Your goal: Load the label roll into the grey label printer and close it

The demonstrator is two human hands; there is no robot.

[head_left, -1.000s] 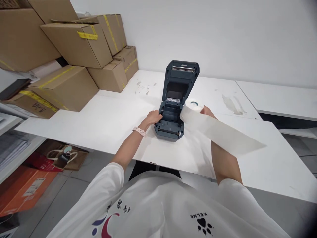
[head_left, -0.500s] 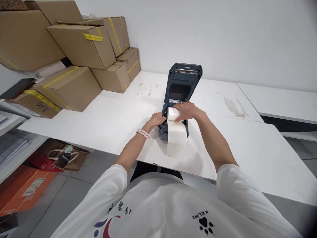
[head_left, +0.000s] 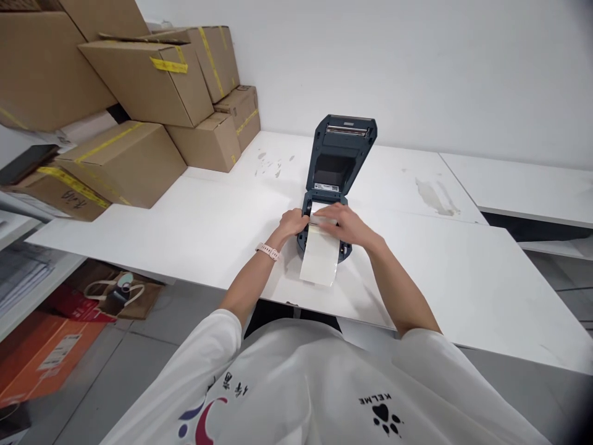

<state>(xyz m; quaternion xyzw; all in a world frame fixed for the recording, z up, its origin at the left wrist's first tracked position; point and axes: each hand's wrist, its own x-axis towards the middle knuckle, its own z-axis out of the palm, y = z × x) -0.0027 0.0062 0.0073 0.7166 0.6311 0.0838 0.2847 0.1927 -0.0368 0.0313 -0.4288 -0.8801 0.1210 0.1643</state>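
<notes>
A dark label printer (head_left: 340, 148) stands on the white table with its lid raised. Inside its base sits a roll of white labels (head_left: 319, 207), partly covered by my right hand. From the roll a label strip (head_left: 319, 256) hangs out over the printer's front toward me. My left hand (head_left: 293, 222) is closed at the left side of the base, its fingertips hooked on the edge beside the roll. My right hand (head_left: 340, 224) lies over the roll and the upper strip, fingers stretched out to the left, slightly blurred and not wrapped round anything.
Cardboard boxes (head_left: 139, 80) with yellow tape are stacked at the back left. The white table (head_left: 222, 228) ends just in front of me. A white wall (head_left: 393, 68) rises behind. On the floor at left are a paper bag (head_left: 146, 303) and an orange box (head_left: 50, 358).
My right hand has let go of the roll's right end and moved over its front with fingers extended. The roll now sits down in the base, and the strip has shifted left and lies flatter.
</notes>
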